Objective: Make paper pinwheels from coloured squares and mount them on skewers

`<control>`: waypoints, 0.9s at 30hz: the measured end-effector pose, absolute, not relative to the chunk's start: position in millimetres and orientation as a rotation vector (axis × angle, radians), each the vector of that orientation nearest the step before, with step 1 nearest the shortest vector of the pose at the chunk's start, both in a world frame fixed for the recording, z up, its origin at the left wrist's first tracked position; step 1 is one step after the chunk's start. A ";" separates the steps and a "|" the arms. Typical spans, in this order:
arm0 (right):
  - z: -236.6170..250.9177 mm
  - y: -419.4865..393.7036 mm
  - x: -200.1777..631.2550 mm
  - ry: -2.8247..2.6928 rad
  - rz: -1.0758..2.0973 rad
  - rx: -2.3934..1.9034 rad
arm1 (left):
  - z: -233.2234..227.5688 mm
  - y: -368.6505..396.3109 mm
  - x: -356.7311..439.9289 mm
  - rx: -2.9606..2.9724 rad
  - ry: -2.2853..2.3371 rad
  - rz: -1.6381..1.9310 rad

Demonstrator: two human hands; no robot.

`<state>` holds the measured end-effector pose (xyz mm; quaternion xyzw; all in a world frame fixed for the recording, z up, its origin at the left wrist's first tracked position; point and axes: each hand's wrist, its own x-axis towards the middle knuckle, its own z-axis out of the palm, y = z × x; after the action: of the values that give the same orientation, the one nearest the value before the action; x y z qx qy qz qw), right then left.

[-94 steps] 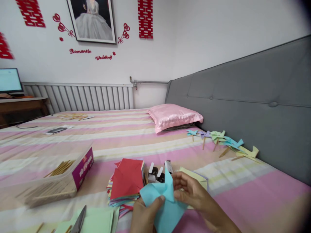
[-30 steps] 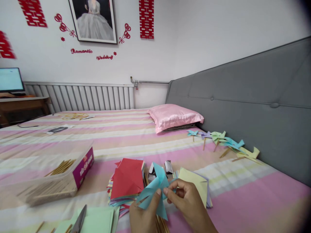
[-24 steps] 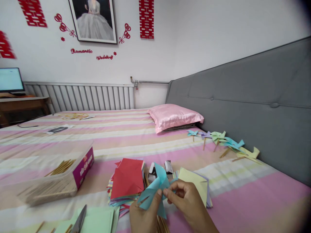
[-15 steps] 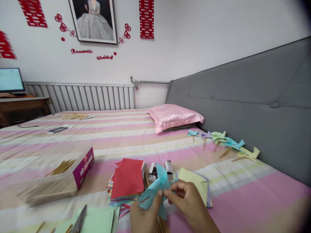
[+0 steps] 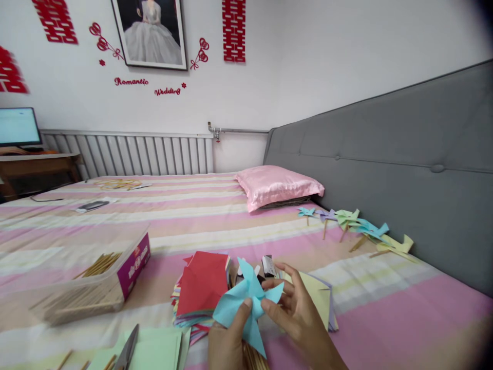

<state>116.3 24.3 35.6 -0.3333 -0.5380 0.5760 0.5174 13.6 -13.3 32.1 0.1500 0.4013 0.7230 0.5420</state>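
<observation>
A light blue paper pinwheel (image 5: 235, 302) with folded blades is held up above the bed, facing me. My left hand (image 5: 231, 334) pinches it from below, thumb pressed near its centre. My right hand (image 5: 296, 308) grips the right blade between thumb and forefinger, its other fingers partly behind the paper. Just left of the pinwheel lies a stack of coloured paper squares topped with red (image 5: 204, 282). Yellow paper sheets (image 5: 318, 298) lie behind my right hand. Under the pinwheel shows a bundle of thin brown sticks (image 5: 254, 358). Small open boxes (image 5: 268, 265) are partly hidden behind it.
A clear plastic box (image 5: 133, 270) of brown sticks stands at left. Scissors (image 5: 129, 347) rest on green paper (image 5: 157, 349) in front. Several finished pinwheels (image 5: 346, 217) line the grey headboard (image 5: 385, 139). A pink pillow (image 5: 277, 186) and a phone (image 5: 92, 206) lie farther back.
The blue paper has turned from a loosely curled shape to a flatter pinwheel facing me, its blades spread. My right hand's fingers have opened out and shifted up around the right blade.
</observation>
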 end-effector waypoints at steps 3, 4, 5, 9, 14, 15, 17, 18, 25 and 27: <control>32.9 24.1 114.6 -1.260 1.480 -0.731 | 30.7 -13.2 15.3 0.400 0.980 1.717; 32.0 24.2 114.6 -1.262 1.486 -0.737 | 29.5 -13.1 15.6 0.429 1.006 1.725; 31.2 24.4 114.8 -1.266 1.485 -0.749 | 28.3 -13.1 16.0 0.463 1.036 1.732; 30.6 26.2 116.7 -1.233 1.537 -0.772 | 25.0 -13.3 18.7 0.583 1.104 1.731; 34.6 28.1 118.4 -1.172 1.553 -0.825 | 23.3 -12.5 23.2 0.577 1.120 1.712; 35.9 28.5 119.8 -1.161 1.568 -0.827 | 22.6 -12.2 23.4 0.582 1.105 1.694; 38.0 30.3 125.0 -1.136 1.626 -0.823 | 21.3 -12.1 22.1 0.591 1.075 1.652; 38.5 31.8 128.7 -1.129 1.653 -0.828 | 21.0 -12.3 20.6 0.588 1.066 1.628; 34.6 44.2 155.8 -1.271 1.790 -0.902 | 30.1 -14.1 7.1 0.628 1.158 1.427; 35.8 43.3 157.9 -1.341 1.796 -0.877 | 32.0 -14.8 8.5 0.691 1.199 1.397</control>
<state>157.9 43.3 35.8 -0.3399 -0.5199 0.6966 0.3591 8.5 -14.8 32.0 0.2923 0.5077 0.5912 0.5543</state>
